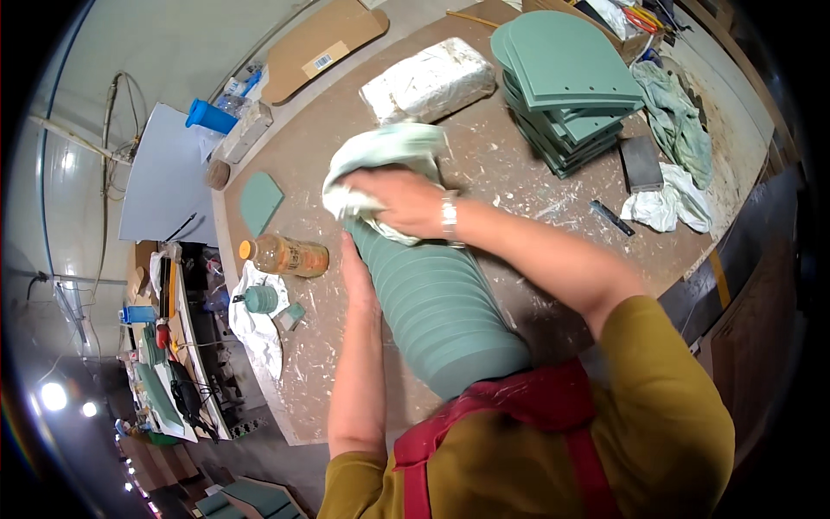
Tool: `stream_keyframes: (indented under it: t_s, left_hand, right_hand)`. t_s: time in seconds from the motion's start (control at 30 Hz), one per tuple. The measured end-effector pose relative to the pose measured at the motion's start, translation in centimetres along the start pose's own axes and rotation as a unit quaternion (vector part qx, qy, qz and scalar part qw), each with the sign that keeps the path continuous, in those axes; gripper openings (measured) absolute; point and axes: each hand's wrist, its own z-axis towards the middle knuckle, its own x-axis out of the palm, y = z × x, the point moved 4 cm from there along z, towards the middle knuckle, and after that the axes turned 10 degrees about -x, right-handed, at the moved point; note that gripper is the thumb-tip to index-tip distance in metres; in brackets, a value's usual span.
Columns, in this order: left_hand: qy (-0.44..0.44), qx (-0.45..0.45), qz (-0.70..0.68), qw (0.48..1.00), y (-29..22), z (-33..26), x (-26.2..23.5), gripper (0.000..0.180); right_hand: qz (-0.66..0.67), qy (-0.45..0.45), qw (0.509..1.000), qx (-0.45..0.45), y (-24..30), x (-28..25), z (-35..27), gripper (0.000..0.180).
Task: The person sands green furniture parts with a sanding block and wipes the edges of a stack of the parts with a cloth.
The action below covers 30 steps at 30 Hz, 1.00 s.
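Note:
A long green ribbed piece (pixel 441 303) with a rounded upper side lies on the table, its near end against my red apron. My right hand (pixel 399 201) is closed on a pale green-white cloth (pixel 380 147) and presses it on the far end of the ribbed piece. The cloth's edge is smeared by motion and it hides that end. Along the piece's left side lies my left hand (pixel 354 268), with its fingers stretched forward against the ribs; part of the hand is hidden.
Round-ended green boards (pixel 571 60) are stacked at the back right, beside a dark grey block (pixel 640 164) and crumpled rags (pixel 679 121). A white wrapped package (pixel 432 82) stands beyond the cloth. To the left are an orange-capped bottle (pixel 290 256) and a small green jar (pixel 261 299) on white cloth.

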Motion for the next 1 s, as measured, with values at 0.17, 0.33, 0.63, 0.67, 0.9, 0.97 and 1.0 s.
stream_keyframes:
  t_s: [0.17,0.33,0.63,0.67,0.9,0.97,1.0]
  left_hand:
    - [-0.032,-0.053,-0.023,0.998,-0.2,-1.4,1.4,0.065]
    - [0.019,-0.033,-0.093,0.995,0.9,0.5,-0.1,0.063]
    - [-0.004,-0.034,-0.101,0.994,0.7,-3.9,0.9,0.067]
    - [0.001,-0.024,-0.109,0.994,0.4,-4.2,1.1,0.068]
    - [0.002,0.042,-0.098,0.994,0.3,-2.3,0.0,0.068]
    - [-0.011,0.032,-0.061,0.998,1.5,-0.3,-1.9,0.068]
    - [-0.016,0.021,-0.042,0.999,1.9,-0.1,-2.0,0.068]
  right_hand:
    - [0.235,-0.211,0.943,0.106,-5.9,2.6,-4.8,0.040]
    - [0.376,-0.244,0.789,0.419,-4.6,3.4,-15.7,0.037]
    - [0.351,-0.259,0.791,0.430,-3.0,3.0,-14.6,0.035]
    - [0.323,-0.257,0.813,0.412,-3.4,2.9,-15.0,0.035]
    - [0.280,-0.172,0.878,0.349,-4.6,1.4,-12.2,0.034]
    - [0.275,-0.161,0.882,0.348,-4.6,1.9,-12.5,0.035]
    - [0.323,-0.181,0.868,0.332,-4.6,2.0,-12.7,0.038]
